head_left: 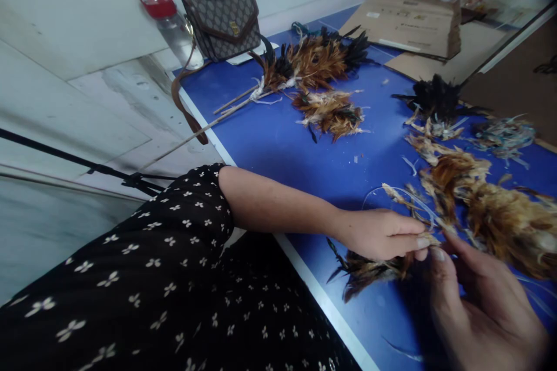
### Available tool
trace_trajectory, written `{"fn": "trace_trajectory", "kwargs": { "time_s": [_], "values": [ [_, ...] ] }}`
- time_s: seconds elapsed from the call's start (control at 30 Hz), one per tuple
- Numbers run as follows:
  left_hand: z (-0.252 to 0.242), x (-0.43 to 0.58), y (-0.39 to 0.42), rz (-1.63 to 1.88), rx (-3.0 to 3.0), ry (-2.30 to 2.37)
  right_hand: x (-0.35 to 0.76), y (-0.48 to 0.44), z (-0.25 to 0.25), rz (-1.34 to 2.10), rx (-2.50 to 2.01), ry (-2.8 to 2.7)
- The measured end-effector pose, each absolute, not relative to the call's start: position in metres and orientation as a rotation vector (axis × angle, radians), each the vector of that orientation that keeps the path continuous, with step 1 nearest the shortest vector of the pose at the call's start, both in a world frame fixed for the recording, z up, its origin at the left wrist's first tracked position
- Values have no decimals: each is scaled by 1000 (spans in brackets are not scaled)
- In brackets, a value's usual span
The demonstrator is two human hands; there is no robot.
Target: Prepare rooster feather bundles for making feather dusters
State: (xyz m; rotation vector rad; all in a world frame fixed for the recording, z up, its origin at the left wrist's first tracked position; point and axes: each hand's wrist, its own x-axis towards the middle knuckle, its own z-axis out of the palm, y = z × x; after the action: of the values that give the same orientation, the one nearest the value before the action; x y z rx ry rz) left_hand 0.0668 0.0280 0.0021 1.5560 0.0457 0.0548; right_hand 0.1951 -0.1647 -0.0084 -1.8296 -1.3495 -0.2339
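Pinching a small bunch of feathers [429, 239] at its quill end, the left hand [383, 233] closes thumb and forefinger tight on it near the front edge of the blue table [278, 139], so the loose stems stay gathered in one place while the dark tips [363, 272] fan out below the palm. The right hand [483, 295] meets it from the other side, fingers half curled and thumb tip pressed to the same spot, seemingly steadying the bundle; whether it grips a thread as well cannot be told, though a thin pale strand [391, 192] loops just above the knuckles. A larger heap of tan and brown feathers [500, 214] lies just beside the hands, close enough to draw from. Farther back rest sorted clumps [328, 111], a finished feather duster on thin sticks [304, 64], and dark feathers [435, 98]. A patterned handbag [224, 17] and a red-capped bottle [167, 20] stand against the wall, well apart from the work, with flattened cardboard [409, 23] at the far end.
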Motion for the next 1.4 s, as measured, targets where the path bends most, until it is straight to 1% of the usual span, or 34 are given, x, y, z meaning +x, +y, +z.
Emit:
{"fn": "trace_trajectory", "kwargs": {
  "time_s": [0.2, 0.4, 0.57, 0.8, 1.0, 1.2, 1.27, 1.4],
  "values": [
    [-1, 70, 26, 2, 1442, 80, 200, -164, -13, -267, -1734, -1480],
    [-5, 70, 28, -3, 1505, 81, 200, -166, -11, -186, -1680, -1504],
    [-5, 69, 30, -34, 1536, 27, 199, -166, -8, -215, -1705, -1457],
    [1, 67, 31, -82, 1567, 35, 201, -163, -9, -153, -1614, -1547],
    [-11, 71, 31, -63, 1526, 52, 202, -161, -10, -118, -1577, -1593],
    [-14, 74, 30, -111, 1422, 97, 202, -162, -10, -107, -1628, -1495],
    [-15, 74, 32, -187, 1348, 114, 205, -164, -10, -40, -1621, -1468],
    [-17, 71, 38, -393, 1203, 48, 214, -170, -11, 245, -1589, -1428]
  ]
}}
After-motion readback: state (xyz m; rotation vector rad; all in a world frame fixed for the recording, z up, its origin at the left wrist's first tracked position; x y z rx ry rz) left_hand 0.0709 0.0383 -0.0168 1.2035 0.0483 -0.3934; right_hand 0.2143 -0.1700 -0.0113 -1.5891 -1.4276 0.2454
